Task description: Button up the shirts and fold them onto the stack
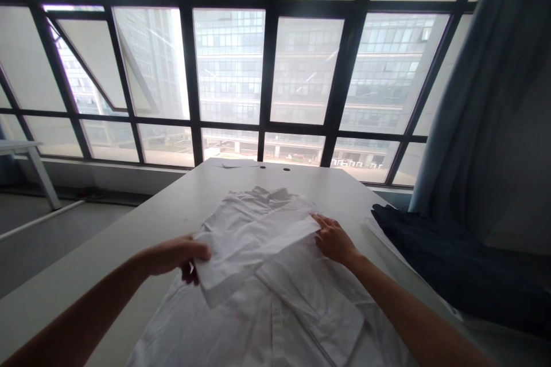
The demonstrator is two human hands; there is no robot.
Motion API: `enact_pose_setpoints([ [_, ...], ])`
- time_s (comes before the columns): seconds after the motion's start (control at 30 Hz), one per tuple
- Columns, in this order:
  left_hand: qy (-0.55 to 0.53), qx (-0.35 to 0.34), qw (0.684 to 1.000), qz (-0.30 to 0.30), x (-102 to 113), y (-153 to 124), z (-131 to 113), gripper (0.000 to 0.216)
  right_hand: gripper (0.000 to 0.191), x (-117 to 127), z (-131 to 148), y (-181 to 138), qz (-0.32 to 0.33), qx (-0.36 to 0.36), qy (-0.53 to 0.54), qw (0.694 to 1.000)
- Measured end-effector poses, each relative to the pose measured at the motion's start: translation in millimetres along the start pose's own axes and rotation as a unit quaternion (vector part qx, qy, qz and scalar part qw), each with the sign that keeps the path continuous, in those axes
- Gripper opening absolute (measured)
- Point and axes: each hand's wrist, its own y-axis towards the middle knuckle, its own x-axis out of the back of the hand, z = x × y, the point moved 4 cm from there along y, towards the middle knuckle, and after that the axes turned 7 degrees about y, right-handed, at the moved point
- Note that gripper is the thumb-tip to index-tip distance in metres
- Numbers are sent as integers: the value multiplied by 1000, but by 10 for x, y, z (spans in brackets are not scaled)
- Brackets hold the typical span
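Note:
A white button-up shirt (275, 332) lies front up on the white table, its collar (271, 195) toward the window. One sleeve (258, 241) stretches across the chest between my hands. My left hand (181, 255) is closed on the end of this sleeve, thumb on top and fingers underneath. At the shirt's right side, my right hand (336, 238) is closed on the edge of the same sleeve near the shoulder, with its fingertips on the cloth. The other sleeve (322, 304) lies folded slantwise over the front, below the stretched one.
The white table (163, 223) runs toward a large framed window (230, 69). Papers (232, 163) lie at its far end near two dark round holes. Dark folded cloth (447, 264) rests at the right, beside a blue curtain (465, 126). Another table (41, 175) stands at the left.

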Motion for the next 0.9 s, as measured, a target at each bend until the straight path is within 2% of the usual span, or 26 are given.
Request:
enact_pose_setpoints([
  [0.07, 5, 4, 981, 191, -182, -330, 22, 31, 41, -26, -47, -46, -3, 12, 1, 1000],
  [0.1, 28, 8, 965, 259, -247, -443, 35, 36, 43, -46, -66, -62, 2, 17, 0, 1000],
  [0.13, 57, 15, 954, 294, -284, -504, 56, 42, 43, -68, -82, -73, 11, 21, -1, 1000],
  [0.17, 87, 29, 950, 299, -298, -514, 85, 47, 43, -88, -97, -79, 20, 20, -2, 1000],
  [0.33, 174, 116, 970, 125, -292, -226, 274, 62, 44, -89, -167, -49, 66, 0, 26, 998],
  [0.4, 215, 110, 966, 96, -352, -153, 313, 68, 46, -37, -211, -34, 91, 6, 49, 995],
  [0.47, 260, 94, 958, 82, -400, -139, 310, 69, 37, 37, -290, -21, 117, -9, 80, 990],
  [0.53, 316, 76, 944, 66, -402, -156, 257, 68, 30, 99, -382, -2, 149, -60, 101, 982],
  [0.6, 390, 53, 918, 44, -376, -149, 146, 64, 32, 146, -416, 48, 152, -117, 90, 977],
  [0.67, 448, 10, 894, 2, -363, -64, -23, 52, 33, 164, -316, 153, 107, -125, 75, 984],
  [0.77, 447, -119, 884, -65, -444, 246, -301, 30, 37, 49, 37, 367, 39, -50, 104, 993],
  [0.83, 433, -227, 869, -80, -521, 538, -396, 33, 50, -136, 239, 502, 56, -7, 130, 990],
  [0.9, 442, -271, 848, -112, -492, 860, -340, 39, 59, -348, 276, 610, 99, -16, 140, 985],
])
